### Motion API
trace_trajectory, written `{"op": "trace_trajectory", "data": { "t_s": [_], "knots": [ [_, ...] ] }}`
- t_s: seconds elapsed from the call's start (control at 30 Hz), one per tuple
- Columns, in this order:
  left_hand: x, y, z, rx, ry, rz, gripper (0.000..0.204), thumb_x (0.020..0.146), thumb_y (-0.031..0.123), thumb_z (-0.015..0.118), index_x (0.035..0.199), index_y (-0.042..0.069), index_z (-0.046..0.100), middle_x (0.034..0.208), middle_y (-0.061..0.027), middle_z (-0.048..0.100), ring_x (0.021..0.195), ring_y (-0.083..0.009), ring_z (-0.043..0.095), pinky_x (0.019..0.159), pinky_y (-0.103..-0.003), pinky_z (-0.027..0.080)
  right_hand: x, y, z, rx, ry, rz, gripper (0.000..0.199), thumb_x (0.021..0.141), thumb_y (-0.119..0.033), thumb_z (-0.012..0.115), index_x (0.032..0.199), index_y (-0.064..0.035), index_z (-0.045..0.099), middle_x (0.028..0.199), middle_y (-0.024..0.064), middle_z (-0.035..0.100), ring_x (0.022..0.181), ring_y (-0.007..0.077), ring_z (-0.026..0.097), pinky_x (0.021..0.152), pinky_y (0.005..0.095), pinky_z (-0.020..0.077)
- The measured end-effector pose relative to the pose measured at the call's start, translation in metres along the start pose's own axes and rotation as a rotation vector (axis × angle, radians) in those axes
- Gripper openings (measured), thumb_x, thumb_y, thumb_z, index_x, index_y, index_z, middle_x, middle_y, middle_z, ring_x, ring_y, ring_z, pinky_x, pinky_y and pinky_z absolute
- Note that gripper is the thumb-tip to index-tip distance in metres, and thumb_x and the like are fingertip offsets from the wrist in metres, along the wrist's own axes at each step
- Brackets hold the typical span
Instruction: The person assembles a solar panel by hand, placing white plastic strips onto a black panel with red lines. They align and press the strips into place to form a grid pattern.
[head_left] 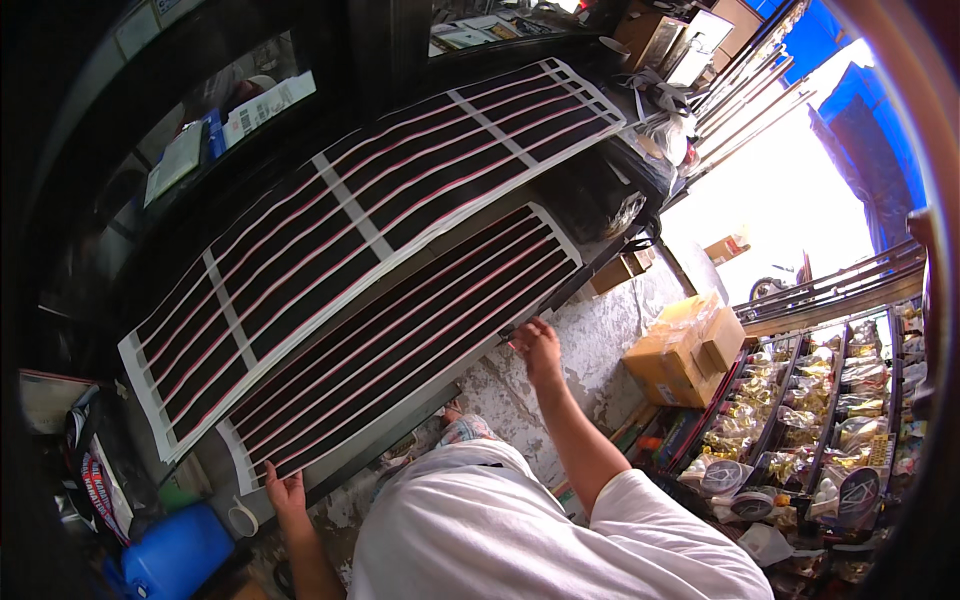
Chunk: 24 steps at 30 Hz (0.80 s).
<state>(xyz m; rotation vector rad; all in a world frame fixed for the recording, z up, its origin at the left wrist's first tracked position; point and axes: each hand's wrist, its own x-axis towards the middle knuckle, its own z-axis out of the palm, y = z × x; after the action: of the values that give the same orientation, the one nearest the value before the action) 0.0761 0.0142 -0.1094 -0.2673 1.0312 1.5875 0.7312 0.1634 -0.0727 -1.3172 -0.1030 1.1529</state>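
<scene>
A long sheet of black strips with thin white and red lines (pixel 400 335) lies on the near part of the work table. My left hand (pixel 287 492) is at its lower left end, palm partly up, fingers apart and touching or close to the white edge. At the table's front edge, toward the sheet's right half, my right hand (pixel 537 346) is closed. Something small, dark and reddish shows by its fingertips, too small to name. Behind lies a wider stack of similar black striped sheets (pixel 420 175) with grey cross bands.
A blue plastic jerrycan (pixel 180 552) stands left, beside a white tape roll (pixel 243 520). A taped cardboard box (pixel 680 350) sits on the worn floor at right. Racks of bagged small parts (pixel 800 400) fill the far right. Black bag (pixel 590 190) lies at the table's right end.
</scene>
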Motion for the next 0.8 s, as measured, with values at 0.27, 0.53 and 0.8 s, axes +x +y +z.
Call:
{"op": "trace_trajectory", "data": {
  "t_s": [0.27,0.53,0.8],
  "knots": [
    [0.022,-0.014,-0.001,-0.061,0.107,0.052,0.047,0.114,0.03,0.061,0.15,0.0,0.057,0.147,-0.0192,0.067,0.13,-0.0356,0.069,0.11,-0.056,0.06,0.103,-0.078,-0.041,-0.158,0.197,-0.136,0.063,0.104,-0.013,0.068,0.163,-0.008,0.046,0.125,0.0046,0.07,0.108,0.016,0.068,0.09,0.0355,0.0572],
    [-0.02,-0.009,-0.025,-0.085,-0.044,0.172,0.047,0.113,0.028,0.064,0.147,-0.003,0.058,0.147,-0.0204,0.067,0.131,-0.0358,0.067,0.115,-0.056,0.057,0.153,-0.072,-0.043,-0.673,0.269,-0.295,0.055,0.096,-0.018,0.071,0.149,-0.0046,0.065,0.137,0.0175,0.069,0.134,0.0355,0.065,0.116,0.0413,0.0495],
    [-0.027,-0.081,-0.005,-0.195,-0.106,-0.062,0.036,0.115,0.031,0.062,0.139,0.004,0.068,0.137,-0.0141,0.075,0.133,-0.0342,0.067,0.12,-0.056,0.049,0.271,-0.087,-0.106,-0.497,0.035,-0.223,0.028,0.1,-0.021,0.063,0.117,-0.0041,0.078,0.1,0.0122,0.077,0.089,0.025,0.07,0.081,0.0418,0.0573]
  ]
}}
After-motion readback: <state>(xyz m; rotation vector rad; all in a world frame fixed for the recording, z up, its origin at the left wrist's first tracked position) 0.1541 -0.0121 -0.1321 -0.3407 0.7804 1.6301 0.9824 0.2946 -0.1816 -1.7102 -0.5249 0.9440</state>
